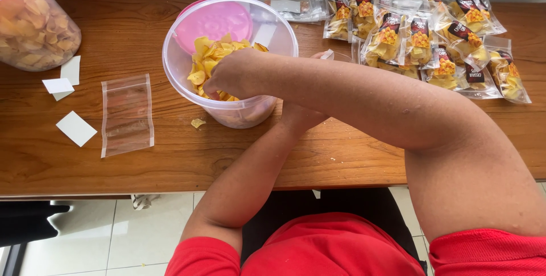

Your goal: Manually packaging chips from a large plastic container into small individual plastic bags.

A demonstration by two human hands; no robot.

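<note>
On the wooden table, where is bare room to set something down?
The wooden table is bare along its near edge, in front of the clear plastic tub of yellow chips, and between the tub and the empty clear bag. The far right corner is crowded with filled chip packets. Small white paper cards lie scattered at left.

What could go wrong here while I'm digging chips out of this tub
The right hand is deep in the clear tub, which sits near the table's front edge; a hard pull might tip or slide it. One chip has already dropped beside the tub, so more may spill. The left hand is mostly hidden under the right arm, so I cannot tell whether it steadies anything.
</note>
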